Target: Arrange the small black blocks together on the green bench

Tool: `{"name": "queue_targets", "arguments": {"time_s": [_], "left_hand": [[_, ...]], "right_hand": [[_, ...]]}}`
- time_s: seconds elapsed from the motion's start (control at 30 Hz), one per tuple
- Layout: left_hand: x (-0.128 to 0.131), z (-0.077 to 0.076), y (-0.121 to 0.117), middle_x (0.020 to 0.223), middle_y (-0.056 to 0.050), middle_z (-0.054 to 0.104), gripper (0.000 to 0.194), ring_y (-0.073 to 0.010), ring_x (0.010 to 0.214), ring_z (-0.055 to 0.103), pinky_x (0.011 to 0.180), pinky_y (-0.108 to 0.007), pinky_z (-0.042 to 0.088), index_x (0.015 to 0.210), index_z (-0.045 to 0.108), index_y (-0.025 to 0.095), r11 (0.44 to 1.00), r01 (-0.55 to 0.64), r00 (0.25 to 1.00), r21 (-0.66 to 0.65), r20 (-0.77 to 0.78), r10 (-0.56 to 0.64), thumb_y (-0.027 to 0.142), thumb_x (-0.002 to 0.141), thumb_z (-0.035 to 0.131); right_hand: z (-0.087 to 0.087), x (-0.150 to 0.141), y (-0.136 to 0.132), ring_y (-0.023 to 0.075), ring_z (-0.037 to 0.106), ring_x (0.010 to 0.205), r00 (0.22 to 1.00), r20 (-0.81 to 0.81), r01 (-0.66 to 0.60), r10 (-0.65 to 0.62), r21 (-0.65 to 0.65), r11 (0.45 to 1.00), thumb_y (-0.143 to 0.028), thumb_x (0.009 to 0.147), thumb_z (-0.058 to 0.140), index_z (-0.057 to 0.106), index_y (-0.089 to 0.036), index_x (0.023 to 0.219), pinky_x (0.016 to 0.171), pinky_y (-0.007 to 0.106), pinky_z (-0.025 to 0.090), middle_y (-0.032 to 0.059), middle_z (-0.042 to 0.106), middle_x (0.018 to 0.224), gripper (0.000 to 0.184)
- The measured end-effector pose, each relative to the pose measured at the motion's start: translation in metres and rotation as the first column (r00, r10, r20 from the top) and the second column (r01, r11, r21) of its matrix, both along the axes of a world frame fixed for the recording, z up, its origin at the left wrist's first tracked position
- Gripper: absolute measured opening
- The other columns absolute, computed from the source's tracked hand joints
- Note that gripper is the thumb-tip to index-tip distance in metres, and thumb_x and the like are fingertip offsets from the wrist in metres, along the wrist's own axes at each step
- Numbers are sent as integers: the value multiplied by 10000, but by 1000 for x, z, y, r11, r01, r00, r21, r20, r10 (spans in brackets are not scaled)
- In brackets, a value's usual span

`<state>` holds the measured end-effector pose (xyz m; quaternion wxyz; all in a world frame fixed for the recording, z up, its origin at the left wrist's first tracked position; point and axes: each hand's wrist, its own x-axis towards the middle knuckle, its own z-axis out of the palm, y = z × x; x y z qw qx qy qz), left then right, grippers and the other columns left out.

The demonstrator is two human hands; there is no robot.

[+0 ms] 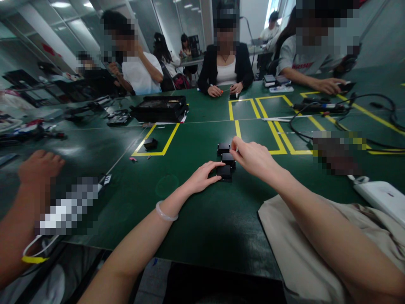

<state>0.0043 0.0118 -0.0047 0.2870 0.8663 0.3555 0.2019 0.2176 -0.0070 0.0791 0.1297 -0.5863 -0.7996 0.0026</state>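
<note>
Three small black boxes lie in a row on the green table (196, 219): the nearest box (225, 172), the middle box (228, 158) and the far box (223, 148). My left hand (202, 177), with a pale bangle on the wrist, rests on the table with its fingers stretched flat against the nearest box's left side. My right hand (253, 158) reaches in from the right, fingers bent, fingertips touching the middle box near the far one.
Yellow tape outlines (158, 143) mark rectangles on the table; one holds a small black part (150, 144). A black tray (160, 107) stands beyond. Cables (348, 109) run at right, a white device (379, 196) and beige cloth (316, 245) near right. Several people sit around; another person's hand (39, 166) rests at left.
</note>
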Motion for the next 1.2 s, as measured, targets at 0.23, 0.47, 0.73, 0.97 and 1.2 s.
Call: {"name": "queue_targets", "arguments": {"time_s": [0.23, 0.47, 0.73, 0.97, 1.2], "left_hand": [[0, -1, 1, 1216, -69, 556, 438, -237, 1102, 528, 923, -366, 430, 1312, 475, 268, 1000, -3, 1000, 5, 9, 3, 298, 885, 571], [0, 1, 0, 1228, -68, 551, 437, -237, 1112, 525, 928, -369, 427, 1314, 475, 270, 1000, 1, 1000, -3, 10, -1, 291, 887, 564], [1, 2, -1, 1206, -69, 558, 437, -240, 1099, 529, 918, -373, 435, 1316, 471, 272, 1000, -6, 1000, -13, 3, 6, 302, 889, 557], [0, 2, -1, 1225, -70, 550, 436, -240, 1122, 519, 928, -371, 431, 1317, 470, 275, 1000, -8, 1000, -18, -3, 8, 299, 891, 557], [0, 1, 0, 1234, -69, 546, 434, -236, 1124, 518, 946, -368, 419, 1308, 476, 270, 1000, 1, 1000, -3, 1, -1, 283, 885, 570]], "right_hand": [[3, 2, 0, 211, 602, 709, 999, -33, -15, 14, -31, 999, -349, 919, 378, 477, -226, 1038, 500, 275, 223, 34, 671, 823, 198], [1, 3, 1, 222, 607, 690, 1000, -4, 7, -7, -20, 1000, -363, 939, 347, 494, -222, 1025, 502, 279, 220, 49, 666, 800, 221], [2, 2, -1, 225, 612, 715, 1000, -18, 0, 0, -12, 1000, -386, 928, 372, 490, -223, 1009, 501, 278, 221, 43, 670, 811, 217], [5, 4, -1, 214, 605, 703, 1000, -4, -15, 15, -59, 998, -324, 929, 348, 461, -221, 1081, 509, 277, 230, 52, 678, 833, 216], [4, 0, -1, 227, 619, 725, 999, 19, 37, -37, -28, 999, -380, 938, 350, 488, -220, 1013, 527, 278, 254, 61, 680, 829, 224]]}}
